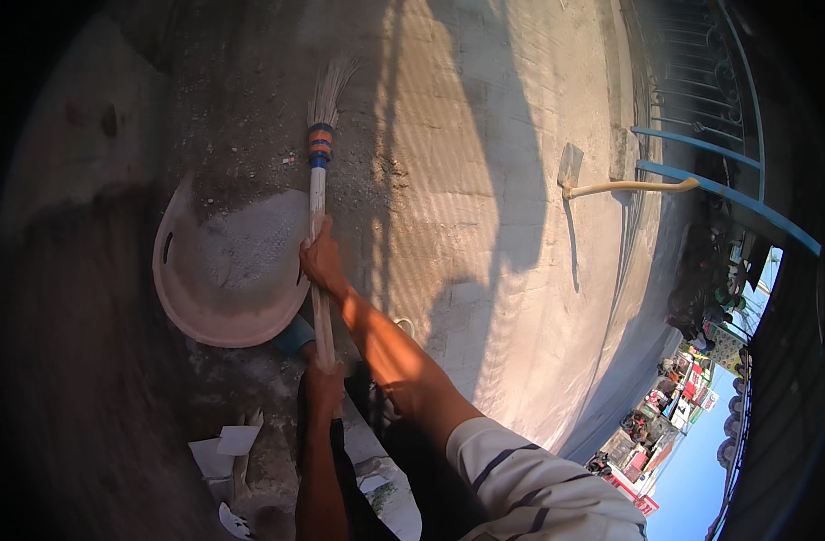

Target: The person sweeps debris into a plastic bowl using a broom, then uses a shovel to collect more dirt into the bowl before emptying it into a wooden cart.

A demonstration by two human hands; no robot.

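Note:
Both my hands are closed around the pale handle of a stick broom [317, 185]. My right hand [322, 257] grips it midway, and my left hand [324, 388] holds it lower, near its end. Blue and orange bands bind the bristles, which point away from me onto the gritty ground. To the left of the handle lies a wide, shallow, pale pink basin [241, 329] with a slot in its rim. Grey grit lies in it, and its far side seems broken or covered by dirt. My right hand is close to the basin's right rim.
A hoe [629, 187] with a wooden handle rests at the right, near a blue metal gate [737, 176]. Broken white pieces [238, 440] lie at the lower left. A teal object [293, 335], partly hidden, is beside the basin. Rough debris lies beyond the broom.

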